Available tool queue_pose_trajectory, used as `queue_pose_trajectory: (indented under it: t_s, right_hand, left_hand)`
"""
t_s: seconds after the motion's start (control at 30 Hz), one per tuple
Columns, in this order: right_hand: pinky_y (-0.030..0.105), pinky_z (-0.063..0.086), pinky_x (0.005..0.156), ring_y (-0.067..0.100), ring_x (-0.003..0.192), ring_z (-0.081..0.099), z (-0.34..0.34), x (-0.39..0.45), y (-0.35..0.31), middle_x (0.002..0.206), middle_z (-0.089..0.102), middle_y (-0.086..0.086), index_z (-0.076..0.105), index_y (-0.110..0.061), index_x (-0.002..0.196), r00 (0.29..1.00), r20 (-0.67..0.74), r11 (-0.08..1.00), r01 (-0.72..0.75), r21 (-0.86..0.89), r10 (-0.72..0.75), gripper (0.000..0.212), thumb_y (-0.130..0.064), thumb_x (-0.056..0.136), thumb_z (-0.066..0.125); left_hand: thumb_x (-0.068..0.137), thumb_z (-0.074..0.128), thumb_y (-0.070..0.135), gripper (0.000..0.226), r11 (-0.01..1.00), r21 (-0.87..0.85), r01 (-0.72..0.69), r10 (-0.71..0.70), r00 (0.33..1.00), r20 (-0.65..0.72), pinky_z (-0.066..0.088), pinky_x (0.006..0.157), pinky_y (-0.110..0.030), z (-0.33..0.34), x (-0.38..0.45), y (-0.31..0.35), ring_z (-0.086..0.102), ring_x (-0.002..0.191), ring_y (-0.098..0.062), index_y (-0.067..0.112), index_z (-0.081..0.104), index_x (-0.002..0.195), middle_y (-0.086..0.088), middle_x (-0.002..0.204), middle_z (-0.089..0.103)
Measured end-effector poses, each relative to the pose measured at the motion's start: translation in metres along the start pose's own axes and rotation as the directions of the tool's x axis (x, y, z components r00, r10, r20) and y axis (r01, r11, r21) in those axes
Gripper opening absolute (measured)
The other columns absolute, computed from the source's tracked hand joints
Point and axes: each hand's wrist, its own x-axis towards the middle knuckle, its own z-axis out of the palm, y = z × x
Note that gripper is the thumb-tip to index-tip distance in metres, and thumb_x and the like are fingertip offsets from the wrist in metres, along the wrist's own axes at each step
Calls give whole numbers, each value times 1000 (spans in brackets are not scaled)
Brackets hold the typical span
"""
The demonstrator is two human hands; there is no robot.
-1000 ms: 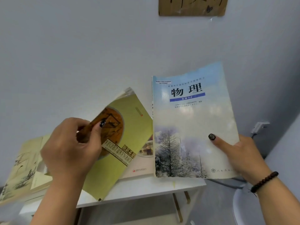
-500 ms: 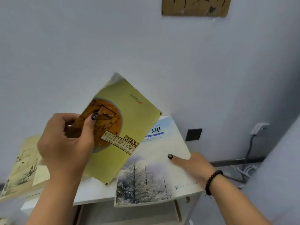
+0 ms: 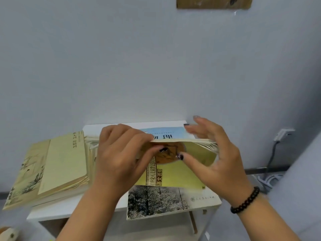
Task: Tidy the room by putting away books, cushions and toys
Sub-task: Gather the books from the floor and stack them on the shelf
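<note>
A yellow-green book (image 3: 180,174) with a round brown picture lies on top of the blue physics book (image 3: 161,202), which rests flat on the white shelf (image 3: 57,213) with its snowy-trees end jutting over the front edge. My left hand (image 3: 119,153) grips the yellow-green book at its left side, thumb on the cover. My right hand (image 3: 215,153) has its thumb on the round picture, while its spread, fairly straight fingers reach over the book's far right edge. A beige book (image 3: 60,162) with an ink painting lies on the shelf's left part.
The shelf stands against a pale wall. A wall socket (image 3: 284,134) with a dark cable hangs at the right, above coiled white cables near the floor. A wooden plaque (image 3: 213,2) hangs high on the wall. A grey surface rises at the far right.
The blue physics book went from raised in my right hand to flat on the shelf. My left hand lowered the yellow-green book onto it, and my right hand came onto that book.
</note>
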Motion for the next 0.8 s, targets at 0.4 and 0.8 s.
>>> queue_pose_trajectory:
  t_s: [0.4, 0.8]
  right_hand:
    - [24, 57, 62, 8, 70, 69, 4, -14, 24, 76, 74, -15, 74, -34, 81, 726, -227, 761, -616, 206, 649, 23, -12, 87, 70]
    - [25, 49, 43, 23, 51, 66, 10, -19, 13, 68, 72, 15, 47, -11, 113, 267, 444, 396, -889, -229, 855, 21, -23, 98, 52]
  left_hand:
    - [95, 55, 24, 18, 792, -48, 608, -595, 788, 162, 43, 80, -30, 17, -14, 3, 59, 94, -17, 14, 60, 109, 3, 99, 63]
    - [93, 50, 50, 39, 464, 487, 740, -790, 97, 605, 52, 70, -33, 15, -51, -25, 65, 80, -22, 13, 54, 101, -3, 85, 70]
